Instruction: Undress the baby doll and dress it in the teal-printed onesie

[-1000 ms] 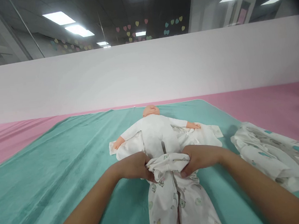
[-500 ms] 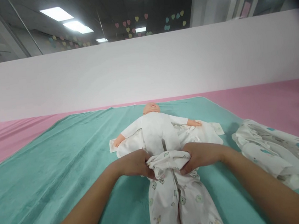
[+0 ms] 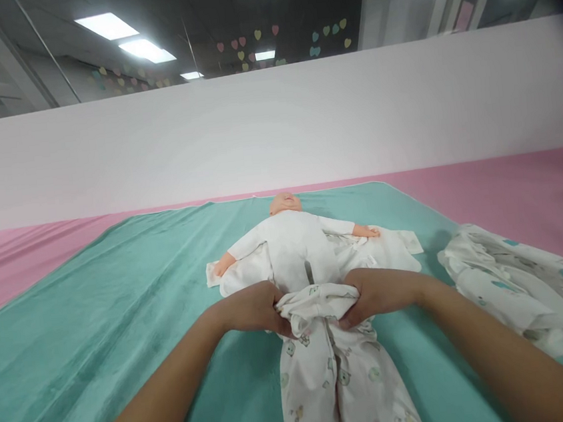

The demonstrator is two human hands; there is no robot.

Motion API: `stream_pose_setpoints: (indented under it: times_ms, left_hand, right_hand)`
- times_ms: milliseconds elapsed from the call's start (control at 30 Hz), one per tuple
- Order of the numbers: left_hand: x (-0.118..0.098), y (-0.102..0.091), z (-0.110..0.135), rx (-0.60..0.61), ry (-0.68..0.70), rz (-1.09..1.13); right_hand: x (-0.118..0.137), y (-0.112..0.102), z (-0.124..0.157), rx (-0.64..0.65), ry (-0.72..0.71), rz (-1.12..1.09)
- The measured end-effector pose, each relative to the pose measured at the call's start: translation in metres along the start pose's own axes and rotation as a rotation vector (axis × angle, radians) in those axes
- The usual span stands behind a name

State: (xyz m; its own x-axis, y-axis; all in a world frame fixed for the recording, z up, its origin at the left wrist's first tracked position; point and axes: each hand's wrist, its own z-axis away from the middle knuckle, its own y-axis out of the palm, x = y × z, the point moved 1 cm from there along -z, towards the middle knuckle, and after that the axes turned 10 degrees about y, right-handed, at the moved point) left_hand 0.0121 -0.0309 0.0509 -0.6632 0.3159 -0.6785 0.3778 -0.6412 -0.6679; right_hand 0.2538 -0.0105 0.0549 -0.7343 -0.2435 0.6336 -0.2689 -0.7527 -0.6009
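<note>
A baby doll in a white long-sleeved top lies on its back, head away from me and arms spread. Printed baby pants, white with small animal figures, cover its legs and reach the bottom edge of the view. My left hand pinches the bunched waistband at its left side. At the opposite side, my right hand is closed on the same waistband. Fabric hides some fingertips of both hands. Beneath the doll's arms, an opened white garment is spread flat.
A teal sheet lies under the doll, over a pink cover. To the right sits a crumpled white cloth with teal spots. Behind rises a white wall, with dark glass and heart stickers above it.
</note>
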Motion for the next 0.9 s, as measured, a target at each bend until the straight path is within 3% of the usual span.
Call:
stream_pose_setpoints:
  times_ms: [900]
  left_hand:
    - [-0.0001, 0.0001, -0.0004, -0.001, -0.011, 0.0]
  right_hand:
    - [-0.0002, 0.0008, -0.0001, 0.004, 0.005, -0.006]
